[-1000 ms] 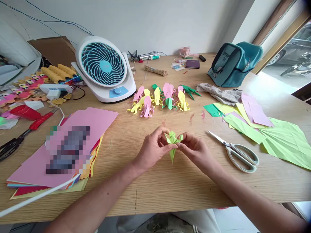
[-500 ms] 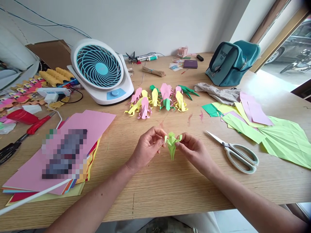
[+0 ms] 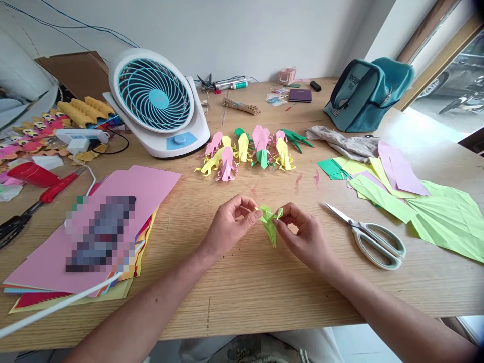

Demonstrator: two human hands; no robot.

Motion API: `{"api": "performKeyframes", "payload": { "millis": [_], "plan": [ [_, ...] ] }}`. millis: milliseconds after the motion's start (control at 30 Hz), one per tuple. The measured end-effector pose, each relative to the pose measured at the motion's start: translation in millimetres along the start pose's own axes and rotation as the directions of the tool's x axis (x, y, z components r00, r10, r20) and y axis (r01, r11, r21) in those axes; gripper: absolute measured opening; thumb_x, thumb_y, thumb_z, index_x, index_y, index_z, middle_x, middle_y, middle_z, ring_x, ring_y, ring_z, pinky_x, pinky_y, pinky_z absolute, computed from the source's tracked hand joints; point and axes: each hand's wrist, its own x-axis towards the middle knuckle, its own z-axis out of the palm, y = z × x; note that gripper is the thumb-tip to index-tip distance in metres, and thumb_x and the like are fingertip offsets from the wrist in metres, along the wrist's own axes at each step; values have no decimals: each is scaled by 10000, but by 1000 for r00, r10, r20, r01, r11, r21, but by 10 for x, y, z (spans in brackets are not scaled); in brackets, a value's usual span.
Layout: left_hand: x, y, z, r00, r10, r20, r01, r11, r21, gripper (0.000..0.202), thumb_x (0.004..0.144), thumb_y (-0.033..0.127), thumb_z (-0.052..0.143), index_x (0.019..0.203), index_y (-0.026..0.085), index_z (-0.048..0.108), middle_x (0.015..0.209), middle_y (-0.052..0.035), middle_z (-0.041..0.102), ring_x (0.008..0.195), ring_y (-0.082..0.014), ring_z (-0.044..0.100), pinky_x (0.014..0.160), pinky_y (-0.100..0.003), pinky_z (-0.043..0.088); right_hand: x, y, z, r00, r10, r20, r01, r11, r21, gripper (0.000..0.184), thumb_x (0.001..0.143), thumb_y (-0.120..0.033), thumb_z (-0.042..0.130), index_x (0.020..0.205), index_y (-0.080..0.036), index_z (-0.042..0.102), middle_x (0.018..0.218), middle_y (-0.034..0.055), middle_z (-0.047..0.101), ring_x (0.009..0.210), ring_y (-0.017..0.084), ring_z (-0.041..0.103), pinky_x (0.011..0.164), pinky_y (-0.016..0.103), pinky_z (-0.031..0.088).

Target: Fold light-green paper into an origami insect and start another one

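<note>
Both grips pinch the light-green folded paper figure just above the tabletop: the left hand nips its left flap, the right hand its right. Since half a second ago, the figure's point has tilted rightward, and the right fingertips seem, though blurred, curled tighter. Scissors lie near the right hand.
</note>
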Motion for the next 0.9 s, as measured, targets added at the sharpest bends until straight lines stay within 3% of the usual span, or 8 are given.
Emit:
{"api": "performKeyframes", "payload": {
  "millis": [67, 200, 400, 533, 733, 900],
  "plan": [
    [5, -3, 10, 1000, -12, -24, 12, 999, 30, 258, 779, 375, 718, 821, 153, 593, 734, -6, 593, 594, -82, 519, 456, -168, 388, -5, -6, 0, 999, -37, -5, 37, 999, -34, 138, 869, -248, 568, 745, -209, 523, 698, -2, 570, 661, 134, 541, 641, 262, 437],
    [-3, 25, 15, 997, -54, 54, 58, 996, -71, 235, 809, 374, 682, 884, 170, 595, 612, 36, 550, 499, -72, 492, 392, -158, 362, -15, 13, -4, 997, -75, -12, 74, 995, -65, 109, 880, -225, 549, 775, -212, 521, 723, 2, 575, 676, 133, 547, 660, 263, 446],
    [-24, 92, 31, 996, -21, 82, 38, 977, -209, 199, 828, 337, 649, 899, 157, 604, 793, -21, 638, 729, -141, 658, 557, -242, 586, -19, 3, -15, 992, -122, -35, 118, 987, -107, 115, 885, -205, 531, 772, -213, 509, 727, -2, 552, 683, 135, 536, 670, 274, 436],
    [-19, 99, 38, 997, -20, 69, 33, 980, -197, 233, 828, 365, 670, 850, 146, 596, 730, -6, 627, 674, -124, 640, 551, -243, 591, -23, -14, -4, 988, -153, -34, 148, 983, -110, 113, 881, -200, 540, 773, -212, 513, 731, 0, 547, 691, 139, 533, 674, 281, 430],
    [-8, 45, 20, 998, 14, 60, -6, 992, -129, 261, 769, 347, 749, 841, 155, 587, 663, 25, 622, 549, -89, 593, 499, -206, 543, -22, 39, 8, 999, -27, 29, 23, 994, 105, 145, 893, -265, 585, 782, -209, 512, 732, -9, 536, 677, 128, 523, 653, 265, 425],
    [-5, 60, -37, 991, 127, 48, -131, 988, 85, 234, 724, 314, 789, 793, 147, 640, 688, 7, 630, 617, -93, 598, 552, -187, 506, 15, 59, -10, 988, 71, 140, -113, 940, 321, 259, 864, -415, 643, 789, -205, 509, 685, -25, 500, 618, 120, 466, 574, 257, 370]
  ]
}}
